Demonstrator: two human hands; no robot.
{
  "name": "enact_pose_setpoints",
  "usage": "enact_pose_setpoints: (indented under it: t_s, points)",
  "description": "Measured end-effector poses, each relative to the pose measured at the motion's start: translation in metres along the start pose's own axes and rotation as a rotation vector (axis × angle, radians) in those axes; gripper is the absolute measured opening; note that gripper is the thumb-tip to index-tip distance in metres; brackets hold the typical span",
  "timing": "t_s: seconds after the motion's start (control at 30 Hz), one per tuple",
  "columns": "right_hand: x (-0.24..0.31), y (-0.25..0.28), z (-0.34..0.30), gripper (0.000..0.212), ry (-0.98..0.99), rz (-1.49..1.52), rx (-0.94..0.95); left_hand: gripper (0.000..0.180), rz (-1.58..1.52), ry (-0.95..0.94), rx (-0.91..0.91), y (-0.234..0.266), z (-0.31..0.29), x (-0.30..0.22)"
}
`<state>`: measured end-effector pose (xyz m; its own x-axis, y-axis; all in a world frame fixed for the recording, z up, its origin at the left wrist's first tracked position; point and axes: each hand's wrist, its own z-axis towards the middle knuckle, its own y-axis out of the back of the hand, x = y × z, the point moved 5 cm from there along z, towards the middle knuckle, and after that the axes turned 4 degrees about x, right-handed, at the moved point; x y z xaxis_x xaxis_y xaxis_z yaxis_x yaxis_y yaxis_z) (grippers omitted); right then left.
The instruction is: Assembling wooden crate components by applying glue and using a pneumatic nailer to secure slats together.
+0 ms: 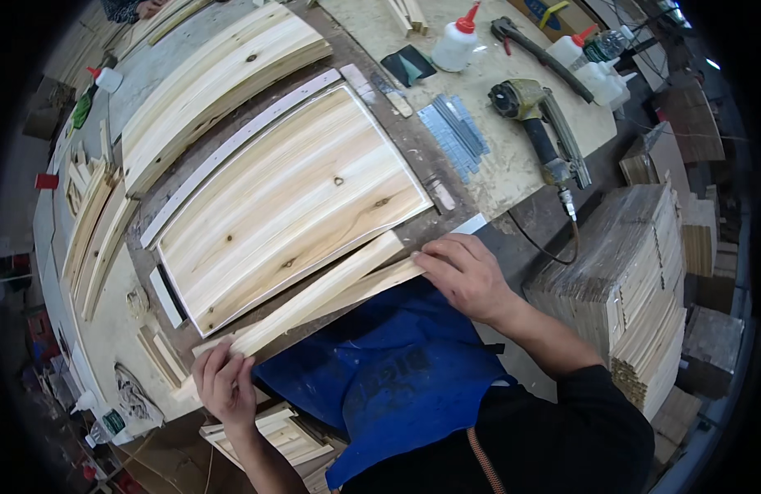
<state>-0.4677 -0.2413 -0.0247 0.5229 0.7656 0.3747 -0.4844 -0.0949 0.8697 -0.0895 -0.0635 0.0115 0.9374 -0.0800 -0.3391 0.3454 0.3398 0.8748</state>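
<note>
Two wood strips (pixel 335 286), crossing at a shallow angle, at the counter's (pixel 524 173) near edge. Left hand (pixel 224 385): fingers closed around their left ends, exact grip partly hidden. Right hand (pixel 465 276): fingers pinching the lower strip's right end. Knotty panel (pixel 290 214) just beyond, thin white line along its edges. Progress, judged: panel edges lined, strips loose, not fixed to it. Containers: red-tipped white bottle (pixel 456 49), far edge; more bottles (pixel 596 81), far right corner. Contents can't tell.

Co-worker's sleeve (pixel 121 10) cut by top edge; lower wood strip (pixel 372 284) partly hidden by right hand (pixel 471 278).
</note>
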Motion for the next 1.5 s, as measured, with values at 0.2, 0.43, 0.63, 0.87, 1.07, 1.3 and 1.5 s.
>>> enact_pose_setpoints:
  t_s: [0.2,0.43,0.63,0.87,1.07,1.3,1.5]
  points:
    - [0.006,0.016,-0.013,0.042,0.021,0.152,0.152,0.028,-0.106,-0.06,0.077,-0.027,0.04,-0.025]
    - [0.008,0.035,-0.023,0.041,0.04,0.18,0.204,0.024,-0.222,-0.113,0.238,-0.053,0.053,-0.042]
    - [0.01,0.026,-0.014,0.045,0.096,0.292,0.134,0.041,-0.163,-0.026,0.265,-0.028,0.043,-0.086]
    - [0.0,0.038,0.007,0.045,0.034,0.366,-0.033,0.05,-0.16,0.027,0.274,-0.026,0.025,-0.085]
    - [-0.028,0.039,0.007,0.042,-0.344,0.576,-0.147,0.053,-0.136,0.097,0.194,-0.016,0.026,-0.064]
    - [-0.014,0.029,0.014,0.039,-0.326,0.684,-0.103,0.05,-0.181,0.16,0.176,-0.026,0.043,-0.056]
    - [-0.016,0.015,0.031,0.032,-0.438,0.87,-0.096,0.048,-0.195,0.155,0.225,-0.03,0.059,-0.058]
